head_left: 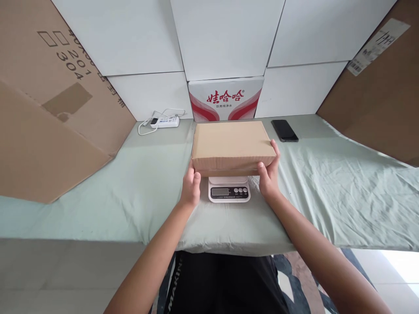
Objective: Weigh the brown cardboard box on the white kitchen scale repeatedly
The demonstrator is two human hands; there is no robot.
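Note:
A closed brown cardboard box (232,139) is held level between my two hands, over a white kitchen scale (229,192). My left hand (190,185) grips the box's near left corner, thumb at the front and the other fingers mostly hidden along the side. On the near right corner, my right hand (270,174) has its thumb on the front face and its fingers along the right side. The scale's display and buttons show below the box's front edge, while its platform is mostly covered. Whether the box rests on the platform I cannot tell.
A green cloth (157,183) covers the table. Behind the box stands a white and red carton (225,100). A power strip (165,122) with a white cable lies back left, a black phone (284,131) back right. Large cardboard pieces (65,131) flank both sides.

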